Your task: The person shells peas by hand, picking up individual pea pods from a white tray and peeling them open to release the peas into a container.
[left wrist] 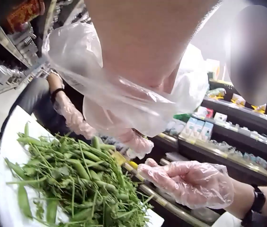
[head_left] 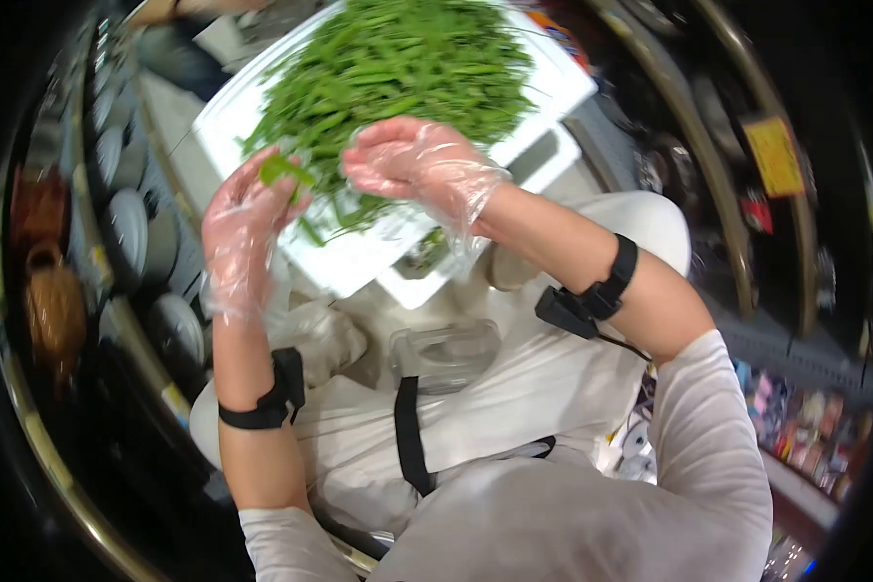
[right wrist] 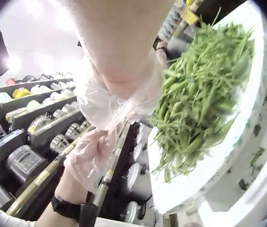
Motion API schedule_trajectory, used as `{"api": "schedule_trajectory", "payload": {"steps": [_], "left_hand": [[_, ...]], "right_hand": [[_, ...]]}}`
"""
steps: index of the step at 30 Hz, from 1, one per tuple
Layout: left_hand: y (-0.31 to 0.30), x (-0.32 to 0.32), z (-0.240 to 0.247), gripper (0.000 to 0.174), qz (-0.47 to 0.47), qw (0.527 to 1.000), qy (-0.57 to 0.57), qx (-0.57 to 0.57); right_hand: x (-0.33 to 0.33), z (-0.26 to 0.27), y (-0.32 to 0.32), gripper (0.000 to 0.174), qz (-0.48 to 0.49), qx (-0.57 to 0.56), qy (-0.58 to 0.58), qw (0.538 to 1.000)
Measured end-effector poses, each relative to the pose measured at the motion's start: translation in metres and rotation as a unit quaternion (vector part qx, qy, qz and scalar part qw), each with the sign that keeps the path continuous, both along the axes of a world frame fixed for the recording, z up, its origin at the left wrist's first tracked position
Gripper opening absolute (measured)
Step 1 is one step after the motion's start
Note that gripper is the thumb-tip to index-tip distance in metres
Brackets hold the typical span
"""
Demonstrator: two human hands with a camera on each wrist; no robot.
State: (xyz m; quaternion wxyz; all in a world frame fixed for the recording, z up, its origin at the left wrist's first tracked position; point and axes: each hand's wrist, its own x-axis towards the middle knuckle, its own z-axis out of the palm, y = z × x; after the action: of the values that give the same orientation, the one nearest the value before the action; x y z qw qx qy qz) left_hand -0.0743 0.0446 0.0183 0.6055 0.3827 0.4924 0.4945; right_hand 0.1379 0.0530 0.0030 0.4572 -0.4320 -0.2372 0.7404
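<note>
The clear-gloved left hand (head_left: 242, 233) pinches a green pod (head_left: 283, 171) above the near left edge of the white plastic tray (head_left: 354, 260). The heap of green pods and stems (head_left: 398, 68) lies farther in. The gloved right hand (head_left: 417, 165) hovers alongside, fingers loosely spread. Only the left wrist view shows another person's gloved hands (left wrist: 76, 120) beyond the tray.

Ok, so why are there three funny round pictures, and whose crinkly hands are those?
They are a person's left hand and right hand, in thin clear plastic gloves. The person wears three small cameras: one on the head looking down, and one on each wrist, held by black straps. Each wrist picture shows its own hand very close, and the other hand farther off. On the white plastic tray lies a big heap of green pods and stems. The left hand pinches one green pod. The right hand hovers above the heap with loose fingers and seems to hold nothing.
</note>
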Motion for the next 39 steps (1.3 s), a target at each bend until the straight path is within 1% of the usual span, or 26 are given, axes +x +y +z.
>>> {"api": "schedule_trajectory", "payload": {"steps": [2,4,5,6,7,8,9,10,11,13,14,16,17,20,22,23,24,26,27,28,30,31,33,34,36,39], "left_hand": [[-0.004,0.023,0.000,0.042,-0.059,0.993,0.104,-0.023],[-0.008,0.044,-0.001,0.042,-0.121,0.981,0.146,-0.034],[-0.012,0.053,-0.002,0.043,-0.145,0.978,0.147,-0.023],[-0.015,0.063,-0.003,0.044,-0.172,0.974,0.146,-0.013],[-0.017,0.068,-0.007,0.045,-0.190,0.970,0.152,-0.010],[-0.018,0.075,-0.011,0.046,-0.207,0.965,0.159,-0.010],[-0.018,0.082,-0.011,0.046,-0.234,0.953,0.193,-0.001],[-0.019,0.087,-0.013,0.045,-0.257,0.939,0.228,0.010],[-0.015,0.083,-0.027,0.046,-0.269,0.932,0.243,0.015],[-0.005,0.090,-0.048,0.047,-0.288,0.923,0.255,0.026],[-0.002,0.094,-0.054,0.047,-0.291,0.922,0.251,0.034],[0.010,0.101,-0.063,0.048,-0.336,0.907,0.252,0.019],[0.013,0.107,-0.062,0.049,-0.333,0.906,0.262,0.014],[0.021,0.121,-0.078,0.051,-0.341,0.903,0.260,0.012],[0.016,0.139,-0.069,0.051,-0.342,0.904,0.258,0.020],[0.015,0.146,-0.063,0.052,-0.356,0.899,0.255,0.020],[0.016,0.153,-0.060,0.052,-0.362,0.897,0.253,0.020],[0.015,0.162,-0.054,0.055,-0.360,0.905,0.227,0.018],[0.016,0.167,-0.061,0.055,-0.341,0.923,0.178,0.008],[0.018,0.166,-0.064,0.055,-0.344,0.922,0.180,0.008],[0.019,0.171,-0.064,0.046,-0.307,0.931,0.190,-0.062],[0.021,0.167,-0.066,0.046,-0.305,0.930,0.194,-0.063],[0.030,0.158,-0.069,0.040,-0.422,0.891,0.159,-0.045],[0.027,0.154,-0.068,0.040,-0.414,0.894,0.167,-0.044],[0.016,0.153,-0.072,0.034,-0.365,0.916,0.160,-0.050],[0.001,0.153,-0.066,0.027,-0.338,0.921,0.185,-0.060]], "right_hand": [[0.035,-0.006,-0.007,0.041,0.063,-0.003,-0.008,0.998],[0.052,-0.012,-0.018,0.053,0.058,0.047,-0.037,0.997],[0.058,-0.014,-0.022,0.064,0.065,0.095,-0.073,0.991],[0.065,-0.007,-0.026,0.068,0.098,0.164,-0.193,0.962],[0.065,-0.007,-0.028,0.064,0.087,0.246,-0.354,0.898],[0.069,-0.006,-0.037,0.053,0.071,0.274,-0.417,0.864],[0.062,-0.039,-0.028,0.047,0.042,0.371,-0.471,0.799],[0.063,-0.063,-0.024,0.045,0.020,0.398,-0.455,0.797],[0.064,-0.077,-0.025,0.045,0.033,0.397,-0.465,0.791],[0.072,-0.071,-0.023,0.045,0.159,0.390,-0.608,0.673],[0.077,-0.062,-0.027,0.045,0.153,0.368,-0.617,0.678],[0.084,-0.047,-0.029,0.051,0.217,0.281,-0.602,0.715],[0.090,-0.044,-0.029,0.051,0.212,0.270,-0.606,0.718],[0.106,-0.049,-0.027,0.045,0.218,0.278,-0.606,0.713],[0.114,-0.063,-0.016,0.043,0.213,0.320,-0.636,0.669],[0.115,-0.071,-0.009,0.038,0.191,0.310,-0.643,0.674],[0.119,-0.066,-0.014,0.038,0.188,0.305,-0.645,0.676],[0.124,-0.056,-0.022,0.034,0.126,0.225,-0.632,0.730],[0.129,-0.044,-0.034,0.032,0.083,0.214,-0.623,0.748],[0.131,-0.046,-0.035,0.032,0.080,0.212,-0.623,0.749],[0.135,-0.053,-0.031,0.030,0.145,0.294,-0.750,0.575],[0.136,-0.060,-0.027,0.030,0.144,0.296,-0.747,0.577],[0.138,-0.074,-0.018,0.025,0.061,0.205,-0.709,0.672],[0.139,-0.076,-0.018,0.025,0.061,0.214,-0.703,0.675],[0.140,-0.083,-0.019,0.019,0.125,0.350,-0.777,0.508],[0.131,-0.103,-0.019,0.018,0.106,0.401,-0.763,0.496]]}}
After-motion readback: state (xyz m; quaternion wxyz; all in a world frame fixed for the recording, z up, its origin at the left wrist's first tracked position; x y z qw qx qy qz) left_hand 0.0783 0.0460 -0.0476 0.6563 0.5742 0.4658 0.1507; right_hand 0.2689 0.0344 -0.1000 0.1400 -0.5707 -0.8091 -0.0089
